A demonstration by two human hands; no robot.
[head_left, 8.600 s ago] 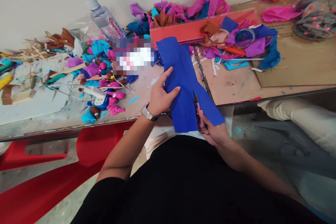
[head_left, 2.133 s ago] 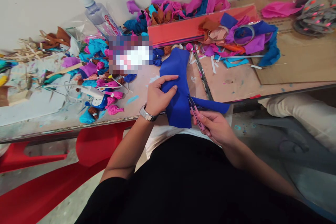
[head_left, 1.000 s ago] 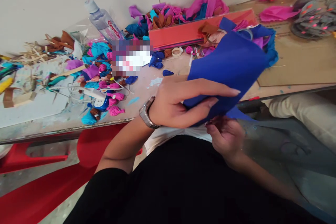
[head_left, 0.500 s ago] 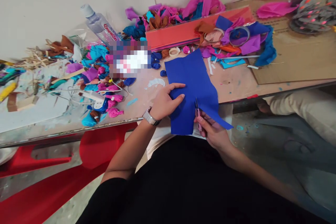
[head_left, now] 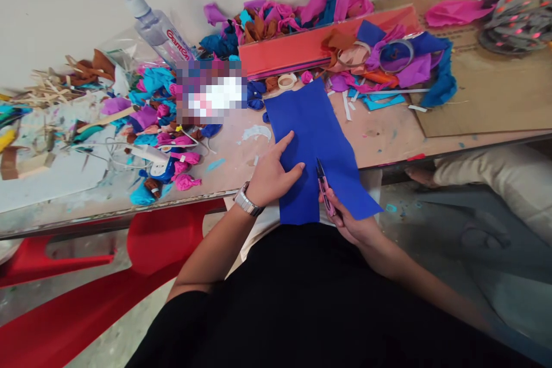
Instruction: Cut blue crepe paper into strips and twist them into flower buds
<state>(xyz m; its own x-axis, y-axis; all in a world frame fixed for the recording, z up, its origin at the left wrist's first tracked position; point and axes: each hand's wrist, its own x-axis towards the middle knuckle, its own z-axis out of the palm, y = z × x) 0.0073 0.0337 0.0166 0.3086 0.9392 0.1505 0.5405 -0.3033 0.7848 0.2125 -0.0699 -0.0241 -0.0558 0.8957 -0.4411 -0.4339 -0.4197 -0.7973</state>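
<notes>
A sheet of blue crepe paper [head_left: 308, 109] lies over the table's front edge, its lower part hanging toward my lap. A cut runs up from its bottom edge, splitting the lower part into two flaps. My left hand [head_left: 271, 175] rests on the paper's left side, thumb and index finger spread; its other fingers are partly hidden. In my right hand [head_left: 351, 221] are small pink-handled scissors [head_left: 325, 192], dark blades pointing up along the cut. The right flap lies over part of that hand.
Crumpled coloured paper pieces [head_left: 161, 83], a water bottle [head_left: 161, 34] and a blurred-out bright patch crowd the left side. A red pack [head_left: 282, 54], tape rolls [head_left: 394, 54] and cardboard [head_left: 483, 98] lie behind and right. Red chairs [head_left: 166, 238] stand below; another person's leg [head_left: 487, 167] shows right.
The scissors have drawn back slightly, and the right flap has settled flatter over my right hand. My left hand has slid a little down and left, its index finger tilting upward.
</notes>
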